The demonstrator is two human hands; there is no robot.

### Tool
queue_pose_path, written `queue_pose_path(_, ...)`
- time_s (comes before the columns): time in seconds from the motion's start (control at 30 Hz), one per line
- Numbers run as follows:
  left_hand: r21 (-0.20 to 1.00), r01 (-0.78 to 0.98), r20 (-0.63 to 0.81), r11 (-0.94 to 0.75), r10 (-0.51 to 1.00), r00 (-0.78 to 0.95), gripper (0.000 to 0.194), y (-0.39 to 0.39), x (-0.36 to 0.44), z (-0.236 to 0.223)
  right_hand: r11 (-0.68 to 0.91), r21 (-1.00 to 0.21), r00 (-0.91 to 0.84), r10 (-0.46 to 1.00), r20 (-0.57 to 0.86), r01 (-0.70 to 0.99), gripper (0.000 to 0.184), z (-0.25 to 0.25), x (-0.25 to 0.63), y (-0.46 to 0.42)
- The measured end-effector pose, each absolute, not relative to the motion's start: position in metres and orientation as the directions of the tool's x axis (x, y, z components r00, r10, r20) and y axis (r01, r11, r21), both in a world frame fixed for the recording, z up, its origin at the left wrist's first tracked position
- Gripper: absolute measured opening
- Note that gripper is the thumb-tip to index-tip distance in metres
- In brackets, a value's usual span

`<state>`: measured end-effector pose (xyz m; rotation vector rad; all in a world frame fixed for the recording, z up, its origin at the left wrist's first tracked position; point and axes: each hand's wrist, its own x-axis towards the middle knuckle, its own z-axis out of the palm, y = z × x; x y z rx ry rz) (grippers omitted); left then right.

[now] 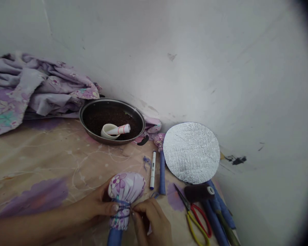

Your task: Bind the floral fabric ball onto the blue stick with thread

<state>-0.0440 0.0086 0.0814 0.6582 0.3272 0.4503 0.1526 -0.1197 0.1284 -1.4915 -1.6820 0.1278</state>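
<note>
Near the front edge stands a cloth-headed stick [127, 186]: a rounded ball of purple-flowered fabric, gathered at the neck, on a blue handle [114, 237]. Blue cord [122, 209] is wound several times around the gathered neck. My left hand [102, 205] is closed around the neck from the left, thumb pressed over the cord. On the right side of the neck, my right hand [152, 220] pinches the cord between its fingertips; the exact end is hidden by the fingers. A second cloth-headed stick [162, 174] lies beyond, partly under a silvery foil disc [192, 153].
A dark pan [86, 128] of brown crumbly stuff holds a small white cup [106, 132] with a rolled paper. To the right lie a marker [153, 171], scissors [190, 213], a dark thread spool [197, 193] and blue-wrapped sticks [215, 222]. Flowered fabric [41, 89] is heaped back left against the wall.
</note>
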Motion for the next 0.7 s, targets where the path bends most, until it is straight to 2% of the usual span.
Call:
queue_pose_path(0.1, 0.644, -0.301, -0.157, 0.704, 0.506, 0.848, 0.094, 0.008, -0.043, 0.089, 0.262, -0.579, 0.079, 0.865, 0.496, 0.772, 0.033, 0.121, 0.155, -0.118)
queue_pose_path(0.37, 0.648, -0.295, -0.172, 0.702, 0.512, 0.841, 0.082, 0.005, -0.042, 0.094, 0.231, -0.568, 0.109, 0.859, 0.501, 0.790, 0.031, 0.102, 0.152, -0.119)
queue_pose_path(0.53, 0.678, -0.292, -0.162, 0.674, 0.525, 0.836, 0.085, 0.004, -0.041, 0.081, 0.191, -0.604, 0.185, 0.844, 0.503, 0.773, 0.031, 0.099, 0.145, -0.119)
queue_pose_path(0.7, 0.706, -0.324, -0.134, 0.629, 0.568, 0.812, 0.092, 0.004, -0.040, 0.078, 0.231, -0.612, 0.154, 0.846, 0.510, 0.756, 0.032, 0.121, 0.154, -0.120)
